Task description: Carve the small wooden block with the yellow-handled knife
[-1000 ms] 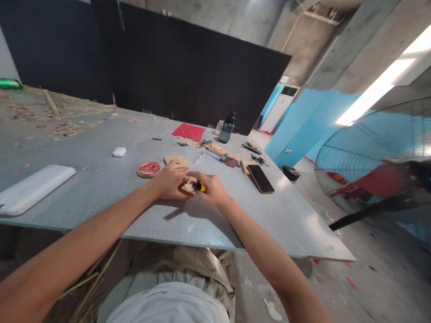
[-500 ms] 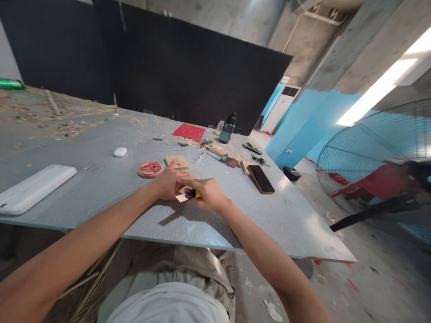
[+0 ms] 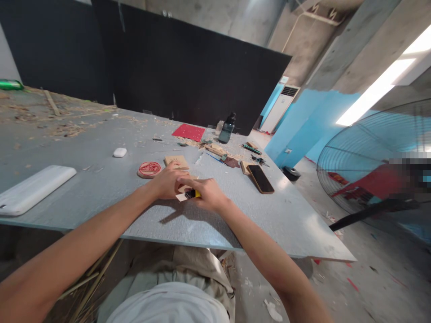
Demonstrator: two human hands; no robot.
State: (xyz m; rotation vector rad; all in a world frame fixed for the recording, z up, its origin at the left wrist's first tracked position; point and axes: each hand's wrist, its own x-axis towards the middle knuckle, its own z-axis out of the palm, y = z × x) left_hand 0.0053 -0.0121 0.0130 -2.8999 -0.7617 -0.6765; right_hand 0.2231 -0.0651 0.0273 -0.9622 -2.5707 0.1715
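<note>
My 2 forearms, the left (image 3: 90, 240) at 8 o'clock and the right (image 3: 259, 240) at 5, are bare as far as they show. Between 6 and 7 o'clock my pale, near-white top (image 3: 168, 306) bulges in a rounded shape, softly creased. Above it I wear loose khaki cloth (image 3: 190, 260), rumpled into folds, with greyish-green fabric (image 3: 136, 278) at 7 o'clock and a thin dark edge (image 3: 232, 294) near 6.

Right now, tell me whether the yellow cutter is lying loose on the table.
No, the right hand grips the cutter.
</note>
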